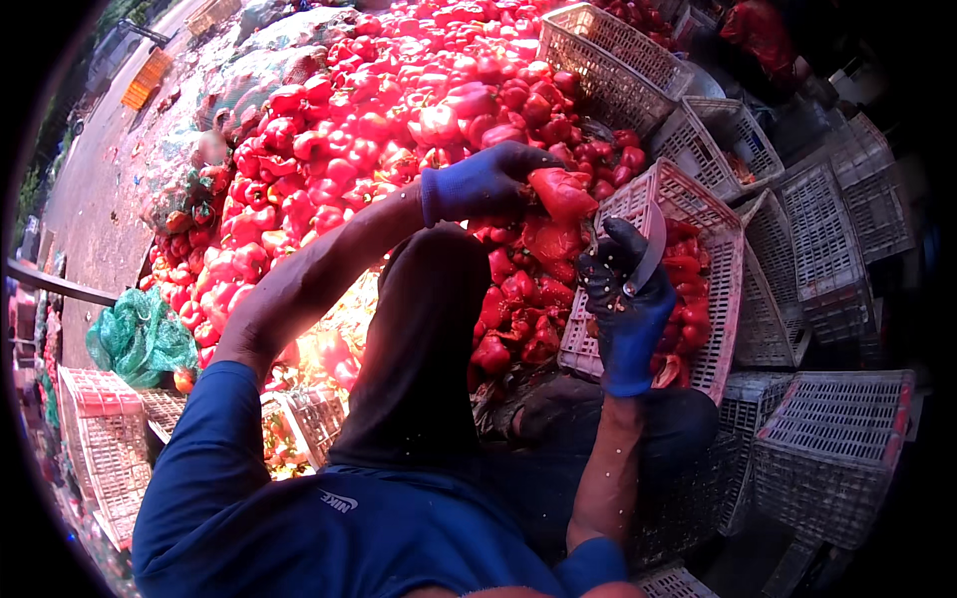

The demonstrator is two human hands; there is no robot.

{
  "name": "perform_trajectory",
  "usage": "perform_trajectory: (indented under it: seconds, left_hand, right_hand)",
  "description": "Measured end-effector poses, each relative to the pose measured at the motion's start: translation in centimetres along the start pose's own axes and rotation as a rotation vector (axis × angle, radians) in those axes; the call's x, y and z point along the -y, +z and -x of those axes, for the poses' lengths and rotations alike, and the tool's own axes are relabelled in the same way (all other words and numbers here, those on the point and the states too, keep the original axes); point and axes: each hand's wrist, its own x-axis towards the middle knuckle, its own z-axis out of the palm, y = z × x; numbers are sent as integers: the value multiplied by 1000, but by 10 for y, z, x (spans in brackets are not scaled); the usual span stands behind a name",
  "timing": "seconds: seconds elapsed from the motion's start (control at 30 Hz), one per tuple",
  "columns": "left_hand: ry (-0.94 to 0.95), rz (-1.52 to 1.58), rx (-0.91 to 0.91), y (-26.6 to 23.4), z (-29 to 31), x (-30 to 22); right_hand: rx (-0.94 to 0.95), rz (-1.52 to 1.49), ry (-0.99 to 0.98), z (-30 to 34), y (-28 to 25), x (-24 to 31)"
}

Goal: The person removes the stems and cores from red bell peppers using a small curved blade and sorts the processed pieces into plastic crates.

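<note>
Although a blue shirt (399, 528) fills the near edge of the view, its hem is out of sight, and a raised leg in dark trousers (424, 329) covers part of the heap beyond. The right hand (630, 309), in a blue glove stained dark and flecked with pale bits, has its fingers closed around a knife (654, 249); they mask most of its handle, while the curved blade shows plainly. Behind that hand, a pinkish crate (726, 299) holds more peppers (690, 309), some of them concealed. The left hand (483, 182), also gloved in blue, has its fingers clamped on a red pepper (563, 192) just beside the crate's far left corner; the fingertips are hard to make out. Past both hands, the heap (339, 159) of peppers hides the ground beneath it, glare bleaching parts. Grey crates (832, 448) crowd the shaded right side, and a green mesh bag (145, 339) lies by the heap's left edge. Farther off are filled sacks (264, 85), sunlit bare ground (110, 209), an orange crate (148, 80) and, at upper right, another person (758, 40), mostly lost in shadow.
</note>
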Motion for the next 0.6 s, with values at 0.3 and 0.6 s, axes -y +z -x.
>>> perform_trajectory:
  seconds: [0.3, 0.6]
  left_hand:
    - [101, -224, 177, 43, -16, 13]
    - [-186, -31, -160, 19, -3, 16]
  right_hand:
    - [-85, 346, -133, 13, -15, 17]
    - [-573, -17, -53, -8, -64, 52]
